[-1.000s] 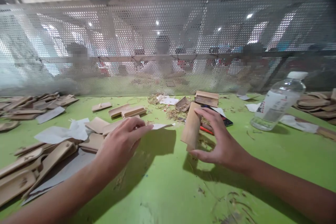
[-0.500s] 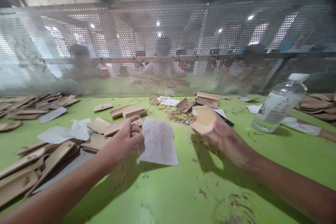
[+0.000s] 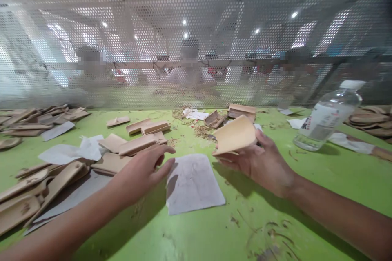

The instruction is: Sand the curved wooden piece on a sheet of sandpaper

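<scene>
My right hand [image 3: 260,161] grips a pale, trough-shaped bamboo piece [image 3: 235,135] by its right end and underside, holding it tilted above the table with the hollow side showing. My left hand [image 3: 150,167] has its thumb and fingers apart and holds nothing. Its thumb tip is over the upper left edge of a white sheet of paper [image 3: 194,185], whether touching I cannot tell. The sheet lies on the green table [image 3: 137,228] between both hands. Just beyond my left hand lie several curved bamboo pieces [image 3: 137,144].
More bamboo pieces [image 3: 58,183] pile up at the left, beside crumpled white paper [image 3: 73,151]. Shavings [image 3: 202,130] are scattered around the far middle. A clear plastic bottle [image 3: 330,114] stands at the right. Behind the table rises a perforated metal screen [image 3: 196,81], with people beyond it.
The bamboo piece in my right hand has turned so its hollow side shows. The white sheet now lies lower and further right, and my left fingers have come off it.
</scene>
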Motion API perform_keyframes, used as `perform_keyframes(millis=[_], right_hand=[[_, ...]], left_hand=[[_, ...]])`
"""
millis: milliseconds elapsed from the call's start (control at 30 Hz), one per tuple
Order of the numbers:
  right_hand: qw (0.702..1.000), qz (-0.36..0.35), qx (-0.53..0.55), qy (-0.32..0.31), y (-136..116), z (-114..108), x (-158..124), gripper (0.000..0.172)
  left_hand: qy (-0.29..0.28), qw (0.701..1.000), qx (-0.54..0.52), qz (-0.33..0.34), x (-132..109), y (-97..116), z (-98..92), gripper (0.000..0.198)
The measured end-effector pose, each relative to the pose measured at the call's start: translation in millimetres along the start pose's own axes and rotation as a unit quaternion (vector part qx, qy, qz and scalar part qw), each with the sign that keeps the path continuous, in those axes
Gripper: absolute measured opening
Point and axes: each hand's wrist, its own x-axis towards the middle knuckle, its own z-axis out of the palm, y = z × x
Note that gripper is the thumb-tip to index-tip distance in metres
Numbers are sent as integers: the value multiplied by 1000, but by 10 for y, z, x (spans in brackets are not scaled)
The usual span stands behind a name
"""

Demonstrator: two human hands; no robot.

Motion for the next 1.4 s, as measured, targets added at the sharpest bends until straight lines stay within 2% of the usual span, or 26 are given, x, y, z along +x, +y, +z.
perform_keyframes(millis=[67,133,200,233,300,367,433,533,600,700,800,867,1033,1167,1300,1400], right_hand=[[999,10,-19,-31,5,-11,-2,82],[994,-14,-84,-63,11,-38,-26,79],[974,-52,-205,-79,15,-64,-74,81],[954,-73,-279,-80,18,-70,-105,86],[898,-119,-415,-85,33,-56,-172,100],[848,-142,-500,-102,65,-3,-227,111],[817,-123,-547,-133,108,75,-251,116],[793,-72,-578,-179,152,190,-205,122],[781,-60,-586,-208,144,227,-117,122],[763,-65,-596,-242,99,194,58,118],[760,-76,-610,-211,88,112,165,110],[759,-83,-619,-185,112,90,147,106],[753,-111,-597,-254,163,143,20,105],[749,-106,-628,-183,148,135,34,93],[747,-105,-621,-213,142,111,31,96],[736,-101,-641,-192,133,128,27,92]], left_hand=[[-31,997,-23,74,-5,-2,52,45],[-90,986,-29,138,-17,-22,106,46],[-141,974,-25,175,-34,-47,146,49],[-159,970,-24,184,-41,-55,157,50],[-178,965,-30,192,-54,-60,161,52],[-185,965,-43,181,-63,-50,152,61],[-191,968,-59,152,-72,-40,146,82],[-192,972,-72,118,-85,-47,161,113],[-188,973,-66,116,-91,-60,181,124],[-190,973,-60,113,-92,-65,206,127],[-185,976,-72,91,-85,-62,223,132],[-174,978,-87,81,-79,-64,235,138],[-182,976,-86,81,-70,-75,256,138],[-181,977,-79,77,-71,-88,261,134],[-198,974,-75,85,-69,-107,266,134],[-209,973,-72,72,-63,-120,273,129]])
